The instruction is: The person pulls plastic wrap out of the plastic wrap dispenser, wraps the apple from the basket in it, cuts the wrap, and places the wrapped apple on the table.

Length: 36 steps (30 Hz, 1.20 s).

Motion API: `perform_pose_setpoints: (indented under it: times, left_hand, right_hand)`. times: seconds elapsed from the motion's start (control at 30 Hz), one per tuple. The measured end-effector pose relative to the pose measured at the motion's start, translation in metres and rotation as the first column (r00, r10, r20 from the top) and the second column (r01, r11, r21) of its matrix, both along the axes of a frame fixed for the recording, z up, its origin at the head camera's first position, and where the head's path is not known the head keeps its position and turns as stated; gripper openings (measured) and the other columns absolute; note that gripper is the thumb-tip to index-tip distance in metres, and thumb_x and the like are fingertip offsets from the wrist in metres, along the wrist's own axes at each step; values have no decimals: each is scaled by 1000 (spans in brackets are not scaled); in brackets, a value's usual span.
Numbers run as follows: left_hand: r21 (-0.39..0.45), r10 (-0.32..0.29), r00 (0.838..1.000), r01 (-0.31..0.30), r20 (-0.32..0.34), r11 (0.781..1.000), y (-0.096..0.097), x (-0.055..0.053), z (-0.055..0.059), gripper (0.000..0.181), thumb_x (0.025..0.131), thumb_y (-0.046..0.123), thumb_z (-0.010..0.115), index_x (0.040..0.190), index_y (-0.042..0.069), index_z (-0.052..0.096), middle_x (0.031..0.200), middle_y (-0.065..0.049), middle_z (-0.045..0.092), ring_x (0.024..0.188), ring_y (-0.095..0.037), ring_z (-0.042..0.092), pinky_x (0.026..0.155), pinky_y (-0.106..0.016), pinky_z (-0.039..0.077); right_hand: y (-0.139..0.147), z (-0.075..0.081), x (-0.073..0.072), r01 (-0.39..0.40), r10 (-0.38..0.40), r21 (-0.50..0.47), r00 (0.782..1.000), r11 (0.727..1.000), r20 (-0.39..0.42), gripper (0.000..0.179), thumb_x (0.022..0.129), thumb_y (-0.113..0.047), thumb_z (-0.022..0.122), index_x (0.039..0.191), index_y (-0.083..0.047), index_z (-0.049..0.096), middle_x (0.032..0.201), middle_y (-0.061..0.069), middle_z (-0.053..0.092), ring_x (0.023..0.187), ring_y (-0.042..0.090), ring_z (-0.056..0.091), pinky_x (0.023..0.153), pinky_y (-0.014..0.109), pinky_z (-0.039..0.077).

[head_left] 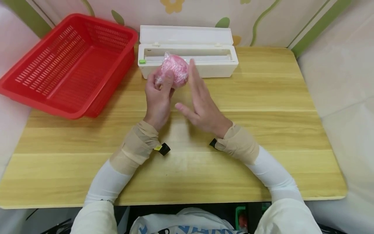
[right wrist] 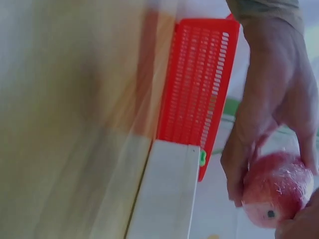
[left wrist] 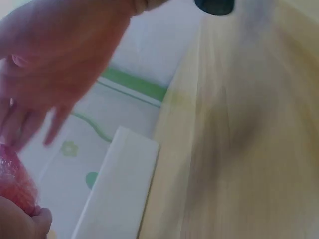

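Note:
A round pink-red fruit (head_left: 180, 70), apple-like and wrapped in crinkled cling film, is held up by my left hand (head_left: 159, 97), thumb on the near side. In the right wrist view a dark spot marks the underside of the fruit (right wrist: 276, 191). My right hand (head_left: 201, 100) has straight fingers, their tips close against the fruit's right side; whether they touch cannot be told. Just behind stands a white cling film dispenser (head_left: 210, 70), lid raised, a pale roll partly visible inside. The left wrist view shows the fruit (left wrist: 17, 184) only at its edge.
A red plastic basket (head_left: 114, 78) with slotted walls stands on the left of the wooden table (head_left: 248, 175). At the dispenser's left end sits a small green slider (head_left: 142, 61). A patterned wall (head_left: 198, 16) rises behind the table.

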State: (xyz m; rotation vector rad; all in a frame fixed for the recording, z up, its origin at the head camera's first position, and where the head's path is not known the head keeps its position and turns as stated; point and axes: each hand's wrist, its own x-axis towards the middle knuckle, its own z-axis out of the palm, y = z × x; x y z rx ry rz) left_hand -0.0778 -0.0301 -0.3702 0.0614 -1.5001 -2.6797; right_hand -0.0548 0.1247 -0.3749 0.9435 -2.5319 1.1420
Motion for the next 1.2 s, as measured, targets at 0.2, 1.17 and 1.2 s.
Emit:
perform_pose_setpoints:
  times: [0.2, 1.17, 1.2]
  left_hand:
    - [-175, 39, 997, -51, -71, 983, -6, -1, -3, 54, 101, 11, 70, 147, 4, 43, 150, -13, 51, 135, -24, 58, 113, -34, 53]
    - [-774, -466, 848, 111, -253, 623, -36, -9, 11, 81, 80, 15, 93, 149, 6, 53, 145, -5, 61, 125, -15, 59, 103, -37, 59]
    - [-780, -478, 841, 116, -252, 615, -37, -9, 11, 81, 80, 15, 93, 149, 7, 53, 145, -5, 61, 126, -15, 59, 103, -37, 59]
  right_hand:
    - [2, 2, -1, -17, 17, -25, 1000, 1000, 10, 94, 107, -66, 30, 168, -4, -5, 179, 9, -12, 167, 17, -7, 136, 42, -2]
    - [22, 10, -16, -26, 48, -171, 990, 985, 130, 61, 111, -16, 47, 168, -13, 26, 175, 4, 28, 159, 12, 34, 129, 31, 32]
    - [23, 12, -15, -17, 43, -160, 986, 987, 162, 62, 111, -15, 49, 168, -16, 26, 175, 2, 29, 158, 10, 34, 128, 29, 32]
